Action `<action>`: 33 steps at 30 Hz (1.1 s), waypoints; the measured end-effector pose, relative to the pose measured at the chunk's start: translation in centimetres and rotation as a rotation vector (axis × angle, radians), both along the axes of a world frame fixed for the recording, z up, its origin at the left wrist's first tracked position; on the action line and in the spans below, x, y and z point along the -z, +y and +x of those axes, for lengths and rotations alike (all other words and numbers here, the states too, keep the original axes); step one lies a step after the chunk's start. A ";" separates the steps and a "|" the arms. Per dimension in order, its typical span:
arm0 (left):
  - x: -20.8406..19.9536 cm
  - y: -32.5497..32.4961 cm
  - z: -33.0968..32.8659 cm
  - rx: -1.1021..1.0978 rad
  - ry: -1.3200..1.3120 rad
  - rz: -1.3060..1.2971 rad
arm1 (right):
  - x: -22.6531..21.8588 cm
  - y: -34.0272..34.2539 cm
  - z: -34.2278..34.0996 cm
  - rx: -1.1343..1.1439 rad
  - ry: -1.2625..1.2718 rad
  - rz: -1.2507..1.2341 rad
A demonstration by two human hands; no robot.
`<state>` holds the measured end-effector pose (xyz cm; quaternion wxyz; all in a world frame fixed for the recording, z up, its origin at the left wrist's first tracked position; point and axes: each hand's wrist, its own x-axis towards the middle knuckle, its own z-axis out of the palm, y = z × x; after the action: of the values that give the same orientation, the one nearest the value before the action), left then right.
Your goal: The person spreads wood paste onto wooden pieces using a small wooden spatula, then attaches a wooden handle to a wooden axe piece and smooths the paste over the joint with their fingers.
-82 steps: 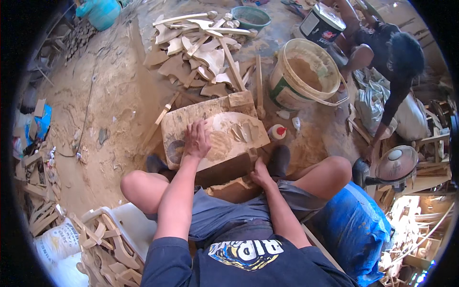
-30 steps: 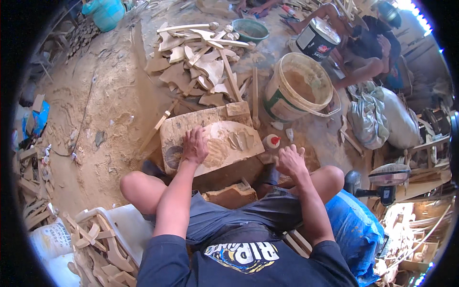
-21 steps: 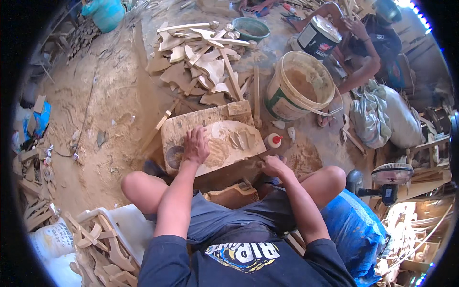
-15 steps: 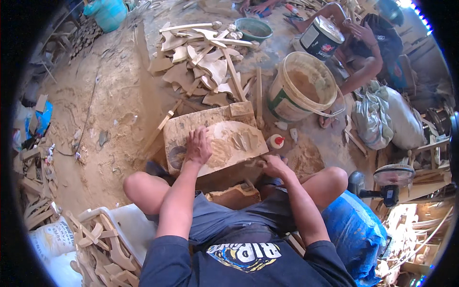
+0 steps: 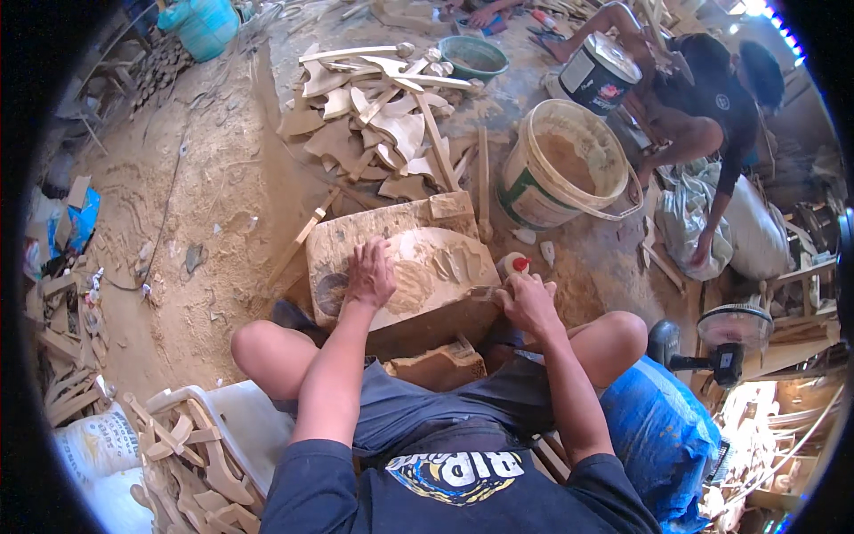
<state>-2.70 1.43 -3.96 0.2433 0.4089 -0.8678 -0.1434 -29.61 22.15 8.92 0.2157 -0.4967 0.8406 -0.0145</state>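
Observation:
A pale carved wooden board (image 5: 410, 283) with shallow hollows and wood dust lies on a thick wooden block (image 5: 374, 222) between my knees. Flat on the board's left part, my left hand (image 5: 371, 276) is open, its fingers spread toward the far side. My right hand (image 5: 528, 303) is closed at the board's right end. Something thin shows by its fingers along the board edge, but I cannot make out what it is. Just beyond that hand stands a small white bottle with a red cap (image 5: 520, 264), partly hidden by it.
Cut wooden pieces (image 5: 378, 125) are heaped beyond the block. A dusty bucket (image 5: 559, 169) stands at far right, near another person (image 5: 703, 98) who reaches toward a sack (image 5: 694, 222). A fan (image 5: 734, 331) is at my right, and a container of wood parts (image 5: 213, 463) at near left.
My right hand has moved slightly right and up, turning over near the bottle. My left hand stays on the board. The other person has leaned forward, with an arm down to the sack.

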 end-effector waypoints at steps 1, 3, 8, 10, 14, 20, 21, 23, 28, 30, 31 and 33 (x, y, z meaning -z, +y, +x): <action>0.0 0.0 -0.1 -0.001 0.000 0.000 | 0.0 0.2 -0.2 -0.018 0.072 -0.053; -0.1 0.0 -0.3 0.007 0.011 -0.008 | 0.3 0.3 -0.6 -0.035 0.143 -0.104; 0.5 -0.2 0.0 0.012 0.042 -0.022 | 0.1 -0.6 -0.4 -0.088 0.304 -0.098; 0.5 -0.2 0.0 0.017 0.055 -0.015 | 0.2 -0.8 -0.7 -0.108 0.290 -0.089; 0.5 -0.2 -0.1 0.019 0.049 -0.029 | 0.3 -1.9 -0.8 -0.172 0.198 -0.013; 0.7 -0.4 -0.2 0.031 0.049 -0.035 | 2.9 -2.5 -2.1 -0.272 0.228 -0.126; 0.8 -0.4 -0.2 0.031 0.050 -0.039 | 3.2 -2.5 -2.2 -0.272 0.228 -0.127; 0.6 -0.2 -0.2 0.025 0.039 -0.033 | 3.7 -2.6 -2.3 -0.282 0.235 -0.166; 0.5 -0.3 0.1 0.014 0.029 -0.059 | 4.8 -3.4 -1.3 -0.327 0.164 -0.109; 0.5 -0.3 0.5 0.018 0.003 -0.042 | 5.0 -3.8 -0.2 -0.324 0.133 -0.122; 0.2 -0.2 0.1 0.023 0.006 -0.041 | 5.2 -3.7 -0.2 -0.342 0.161 -0.123; -0.5 0.2 -0.7 0.029 0.030 -0.029 | 5.7 -3.4 -0.2 -0.352 0.193 -0.121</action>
<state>-3.36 1.63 -3.42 0.2600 0.3905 -0.8719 -0.1405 -29.82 18.75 3.20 0.1033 -0.6471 0.7551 0.0208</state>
